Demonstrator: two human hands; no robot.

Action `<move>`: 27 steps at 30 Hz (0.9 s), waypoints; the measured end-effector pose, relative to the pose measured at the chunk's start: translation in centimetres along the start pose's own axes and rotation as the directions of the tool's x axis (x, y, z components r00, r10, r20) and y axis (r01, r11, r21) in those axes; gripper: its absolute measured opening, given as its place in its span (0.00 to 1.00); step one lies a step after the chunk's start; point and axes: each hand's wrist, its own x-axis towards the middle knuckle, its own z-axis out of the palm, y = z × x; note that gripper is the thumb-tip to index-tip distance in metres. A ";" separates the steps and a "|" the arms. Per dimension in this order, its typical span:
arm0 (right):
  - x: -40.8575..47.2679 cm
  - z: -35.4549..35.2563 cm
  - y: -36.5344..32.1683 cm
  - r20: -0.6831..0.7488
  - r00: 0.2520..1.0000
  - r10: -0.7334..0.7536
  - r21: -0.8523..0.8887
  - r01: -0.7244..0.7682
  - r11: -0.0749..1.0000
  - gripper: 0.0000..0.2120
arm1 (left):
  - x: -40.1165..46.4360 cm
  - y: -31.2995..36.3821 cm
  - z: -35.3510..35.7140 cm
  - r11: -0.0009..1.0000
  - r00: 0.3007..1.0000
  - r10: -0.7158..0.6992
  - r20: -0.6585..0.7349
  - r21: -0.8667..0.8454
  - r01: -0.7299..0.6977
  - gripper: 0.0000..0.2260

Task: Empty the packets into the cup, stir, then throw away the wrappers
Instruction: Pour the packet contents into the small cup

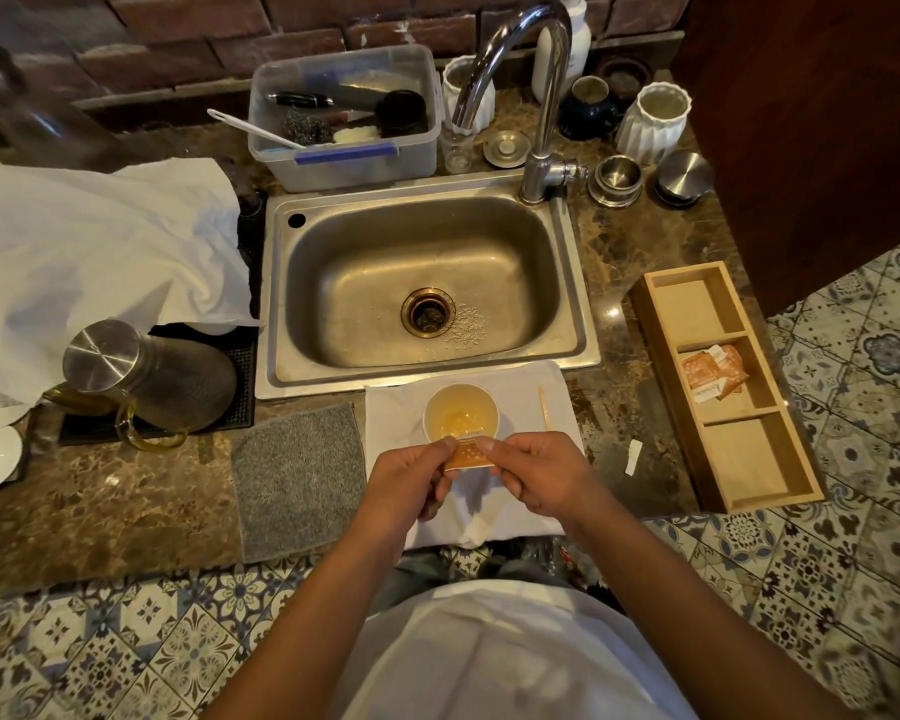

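Head view: my left hand (411, 480) and right hand (533, 472) pinch one orange packet (467, 456) by its ends, just at the near rim of the cup (461, 413). I'd tear over the cup, tilting the opening inward. Stick (544, 407) lies beside; more packets (713, 374) wait in the box (796, 433).

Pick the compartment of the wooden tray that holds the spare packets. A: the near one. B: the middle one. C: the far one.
B: the orange packets lie in the middle section of the tray; the far and near sections are bare.
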 end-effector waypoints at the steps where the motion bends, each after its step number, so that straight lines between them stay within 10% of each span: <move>1: 0.0 0.0 0.0 -0.005 1.000 0.000 0.004 0.000 1.000 0.21 | 0.0 0.1 0.0 1.000 1.000 -0.007 0.000 -0.009 0.007 0.19; 27: -0.5 -0.1 -0.5 -0.001 0.999 -0.032 0.071 0.032 0.997 0.20 | -0.2 0.4 0.3 1.000 1.000 0.025 0.016 0.017 -0.025 0.21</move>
